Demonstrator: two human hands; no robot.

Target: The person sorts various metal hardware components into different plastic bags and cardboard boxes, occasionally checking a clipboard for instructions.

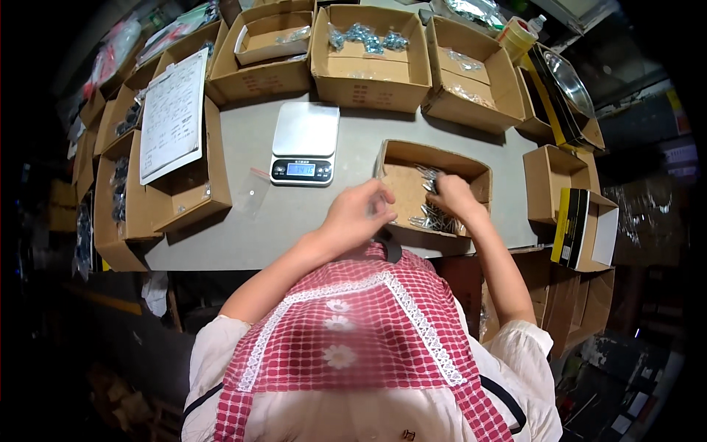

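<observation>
A cardboard box (398,151) stands near the table's front edge, holding a pile of thin, shiny metal pieces (433,215) toward its right side. My right hand (454,197) reaches into this box, fingers closed among the metal pieces; its fingertips are partly hidden. Over the box's near left corner, my left hand (359,214) is raised with its fingers curled together. What it holds, if anything, is hard to make out. Left of the box sits a digital scale (305,132) with a lit display and a bare pan. A clear plastic bag (255,193) with a small piece lies beside the scale.
Open cardboard boxes ring the table, one with bagged metal parts (367,38) at the back. A written sheet (174,114) leans over the left boxes. At the back right are tape rolls (518,35) and a metal bowl (567,82). A yellow-black box (584,228) stands right.
</observation>
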